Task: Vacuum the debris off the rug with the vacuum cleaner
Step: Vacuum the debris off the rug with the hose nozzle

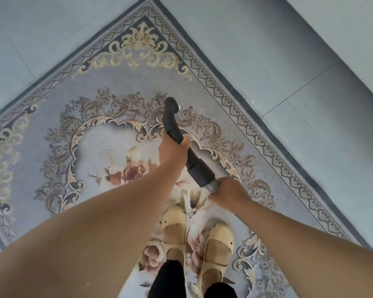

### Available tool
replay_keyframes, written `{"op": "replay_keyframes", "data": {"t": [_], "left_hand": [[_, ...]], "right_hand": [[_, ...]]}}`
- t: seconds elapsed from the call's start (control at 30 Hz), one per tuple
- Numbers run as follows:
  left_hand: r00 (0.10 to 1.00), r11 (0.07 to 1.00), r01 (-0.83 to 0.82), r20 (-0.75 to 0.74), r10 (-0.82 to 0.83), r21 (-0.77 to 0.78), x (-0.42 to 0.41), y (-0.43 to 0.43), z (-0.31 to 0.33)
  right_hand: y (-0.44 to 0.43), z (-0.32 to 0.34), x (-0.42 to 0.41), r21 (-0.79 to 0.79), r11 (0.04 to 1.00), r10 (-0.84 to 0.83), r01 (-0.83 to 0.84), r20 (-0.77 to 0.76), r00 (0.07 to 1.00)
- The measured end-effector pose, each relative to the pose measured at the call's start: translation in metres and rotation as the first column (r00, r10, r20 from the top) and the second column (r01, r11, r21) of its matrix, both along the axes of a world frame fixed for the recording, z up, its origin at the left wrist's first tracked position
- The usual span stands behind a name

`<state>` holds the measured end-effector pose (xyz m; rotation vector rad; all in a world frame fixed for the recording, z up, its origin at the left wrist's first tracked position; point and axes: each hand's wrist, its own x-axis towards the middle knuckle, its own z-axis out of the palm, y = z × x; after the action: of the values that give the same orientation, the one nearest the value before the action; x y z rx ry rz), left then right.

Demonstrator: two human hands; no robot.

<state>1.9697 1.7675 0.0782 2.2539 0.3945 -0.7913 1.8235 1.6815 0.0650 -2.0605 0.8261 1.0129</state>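
Black curved vacuum hose point(170, 123) angles toward 12 o'clock above a grey, gold-scrolled floral rug point(121, 80), corner at 12.

text: none readable | labels, brands, numbers, signs: none made out | surfaces checked: rug point(108, 134), vacuum hose point(169, 123), sandals point(219, 248), floor tiles point(310, 50)

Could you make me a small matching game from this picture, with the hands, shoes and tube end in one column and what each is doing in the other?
1. left hand
2. right hand
3. shoes
4. tube tip

a. stand on the rug
b. holds the ribbed hose
c. aimed at the scroll pattern
d. holds the black tube

Pairs: 1-d, 2-b, 3-a, 4-c.
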Motion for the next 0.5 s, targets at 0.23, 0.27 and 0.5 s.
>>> {"op": "replay_keyframes", "data": {"t": [0.23, 0.27, 0.5], "left_hand": [[0.986, 0.981, 0.163, -0.044, -0.159, 0.101, 0.056, -0.011, -0.017], [0.985, 0.981, 0.163, -0.066, -0.157, 0.103, 0.046, -0.010, -0.019], [0.976, 0.991, 0.098, -0.202, -0.078, 0.091, -0.026, -0.015, -0.008]], "right_hand": [[0.013, -0.013, 0.042, 0.120, 0.981, -0.151, 0.154, -0.038, 0.988], [0.014, -0.012, 0.031, 0.119, 0.981, -0.146, 0.152, -0.054, 0.988], [-0.005, 0.001, -0.025, 0.092, 0.996, 0.018, 0.002, -0.214, 0.977]]}}
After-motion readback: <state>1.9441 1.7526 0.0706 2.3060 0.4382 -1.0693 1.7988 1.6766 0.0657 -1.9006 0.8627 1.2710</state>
